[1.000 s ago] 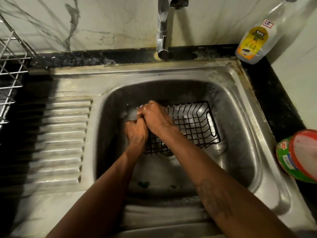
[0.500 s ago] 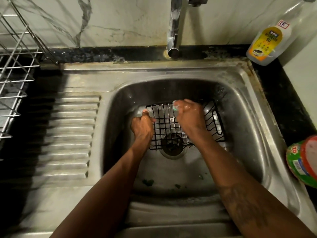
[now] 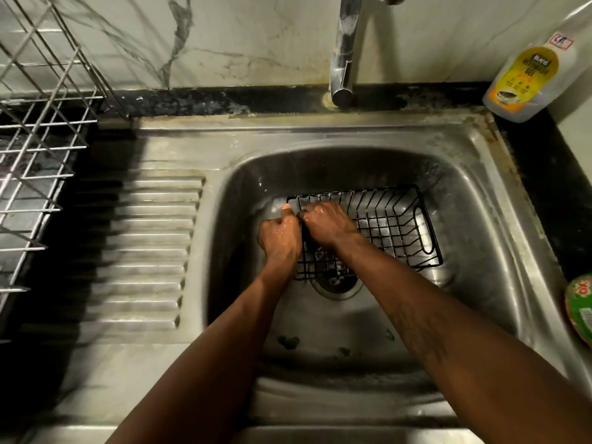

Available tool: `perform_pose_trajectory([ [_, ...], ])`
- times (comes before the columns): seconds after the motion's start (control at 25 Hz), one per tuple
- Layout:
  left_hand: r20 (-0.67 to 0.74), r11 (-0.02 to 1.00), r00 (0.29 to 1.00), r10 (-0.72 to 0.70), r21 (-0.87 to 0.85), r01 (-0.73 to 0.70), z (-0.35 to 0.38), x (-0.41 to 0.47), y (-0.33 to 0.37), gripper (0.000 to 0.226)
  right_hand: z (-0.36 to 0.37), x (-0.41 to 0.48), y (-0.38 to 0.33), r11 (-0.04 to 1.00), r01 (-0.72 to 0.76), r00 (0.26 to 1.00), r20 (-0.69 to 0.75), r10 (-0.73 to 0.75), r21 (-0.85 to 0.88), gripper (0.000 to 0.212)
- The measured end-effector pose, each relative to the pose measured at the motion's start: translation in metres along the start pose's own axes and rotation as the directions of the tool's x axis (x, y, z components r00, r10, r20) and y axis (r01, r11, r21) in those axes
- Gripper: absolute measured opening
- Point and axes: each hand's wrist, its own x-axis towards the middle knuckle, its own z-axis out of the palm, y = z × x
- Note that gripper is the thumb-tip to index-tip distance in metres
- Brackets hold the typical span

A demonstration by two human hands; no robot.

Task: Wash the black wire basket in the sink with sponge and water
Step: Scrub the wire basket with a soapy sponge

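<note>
Black wire basket in sink, over drain. L hand grips its left end; R hand just inside, fingers curled, can't tell on what.

A person's wet left hand grips the left end of a black wire basket lying in a steel sink, thumb up at the rim. The right hand, fingers curled under, sits inside the basket just beside the left; what it holds is hidden. The basket's near edge lies over the drain. A tap stands behind the sink, a yellow-labelled bottle at its back right corner, a green tub at the right edge, a wire rack left of the ribbed drainboard.
</note>
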Motion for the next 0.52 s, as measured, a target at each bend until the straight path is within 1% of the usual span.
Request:
perform_pose_trajectory([
  [0.04, -0.007, 1.0, 1.0, 0.008, 0.003, -0.008, 0.0, 0.0, -0.001, 0.053, 0.0, 0.0, 0.0, 0.998, 0.005, 0.996, -0.086, 0.0, 0.068, 0.013],
  [0.08, -0.006, 1.0, 1.0, 0.012, 0.009, -0.012, 0.0, 0.001, -0.002, 0.053, 0.005, -0.001, 0.001, 0.989, 0.013, 0.976, -0.215, 0.02, 0.147, 0.012],
  [0.12, 0.002, 1.0, 1.0, 0.008, 0.015, -0.008, 0.0, 0.003, -0.002, 0.051, 0.012, -0.003, 0.003, 0.979, 0.023, 0.93, -0.363, 0.053, 0.203, 0.013],
  [0.16, 0.007, 1.0, 1.0, 0.005, 0.02, -0.006, 0.0, 0.004, -0.003, 0.049, 0.014, -0.008, 0.005, 0.974, 0.024, 0.875, -0.475, 0.089, 0.226, 0.018],
  [0.2, 0.004, 1.0, 1.0, 0.003, 0.021, -0.003, 0.0, 0.005, -0.004, 0.048, 0.015, -0.013, 0.009, 0.972, 0.026, 0.841, -0.531, 0.105, 0.232, 0.022],
  [0.24, 0.003, 1.0, 1.0, 0.0, 0.018, 0.0, 0.0, 0.005, -0.004, 0.048, 0.016, -0.015, 0.012, 0.97, 0.024, 0.841, -0.529, 0.112, 0.242, 0.026],
  [0.28, 0.011, 1.0, 1.0, -0.002, 0.006, 0.002, 0.0, 0.004, -0.004, 0.049, 0.015, -0.017, 0.016, 0.965, 0.001, 0.877, -0.464, 0.125, 0.263, 0.029],
  [0.32, 0.023, 1.0, 1.0, 0.0, -0.001, 0.0, 0.0, 0.004, -0.005, 0.05, 0.013, -0.019, 0.018, 0.965, -0.059, 0.947, -0.291, 0.135, 0.255, 0.031],
  [0.36, 0.032, 1.0, 0.999, 0.007, 0.001, -0.007, 0.0, 0.003, -0.005, 0.051, 0.013, -0.02, 0.019, 0.967, -0.127, 0.976, -0.146, 0.162, 0.221, 0.031],
  [0.4, 0.032, 1.0, 0.999, 0.01, 0.009, -0.011, 0.0, 0.002, -0.005, 0.051, 0.015, -0.019, 0.022, 0.97, -0.169, 0.978, -0.094, 0.188, 0.176, 0.031],
  [0.44, 0.027, 1.0, 1.0, 0.007, 0.019, -0.008, 0.0, 0.002, -0.006, 0.05, 0.014, -0.019, 0.023, 0.961, -0.183, 0.972, -0.109, 0.209, 0.209, 0.032],
  [0.48, 0.022, 1.0, 1.0, 0.003, 0.022, -0.004, 0.0, 0.003, -0.006, 0.051, 0.011, -0.021, 0.022, 0.944, -0.175, 0.961, -0.16, 0.225, 0.281, 0.033],
  [0.52, 0.026, 1.0, 1.0, -0.006, 0.017, 0.006, 0.0, 0.002, -0.005, 0.052, 0.01, -0.023, 0.02, 0.933, -0.135, 0.93, -0.282, 0.236, 0.333, 0.033],
])
